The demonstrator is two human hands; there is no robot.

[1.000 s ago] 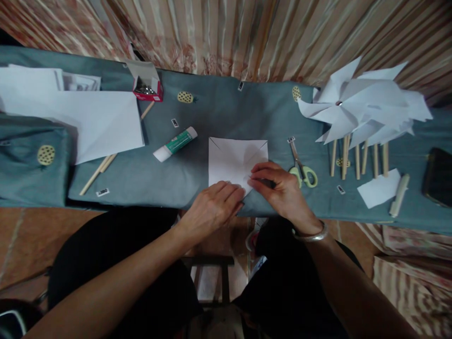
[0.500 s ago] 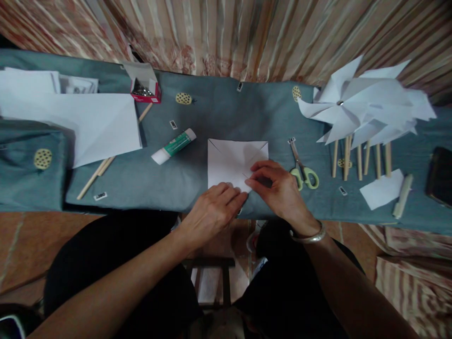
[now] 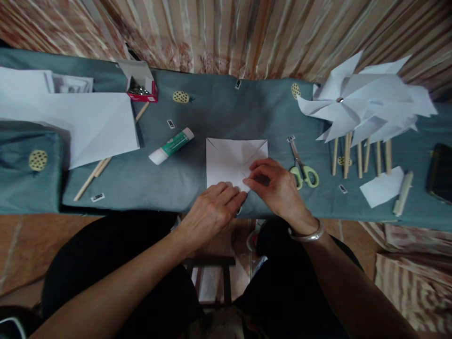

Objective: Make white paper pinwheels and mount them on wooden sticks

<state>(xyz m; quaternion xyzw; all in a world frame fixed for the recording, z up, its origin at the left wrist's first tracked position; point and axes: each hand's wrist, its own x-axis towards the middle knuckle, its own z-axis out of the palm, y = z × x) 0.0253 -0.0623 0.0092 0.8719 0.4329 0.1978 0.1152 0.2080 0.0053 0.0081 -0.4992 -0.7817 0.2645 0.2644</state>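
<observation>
A white square sheet of paper (image 3: pixel 226 157) lies on the cloth in front of me, with diagonal cuts running in from its two far corners. My left hand (image 3: pixel 217 205) presses on the paper's near edge, its fingers together and curled over it. Thumb and index finger of my right hand (image 3: pixel 275 186) pinch the paper at its near right part; the exact corner is hidden by the fingers. Just right of that hand lies a pair of scissors (image 3: pixel 300 169) with light green handles, blades pointing away. A glue stick (image 3: pixel 172 146) lies to the left of the paper.
White paper pinwheels (image 3: pixel 374 103) on wooden sticks lie at the right, near a paper scrap (image 3: pixel 381 188), a light-coloured pen-like tool (image 3: pixel 403 194) and a dark phone-like object (image 3: pixel 441 172). At left are stacked paper (image 3: pixel 102 125), wooden sticks (image 3: pixel 92 180) and a red box of small metal pieces (image 3: pixel 143 89).
The view has shifted very slightly. Both hands keep nearly the same position on the paper.
</observation>
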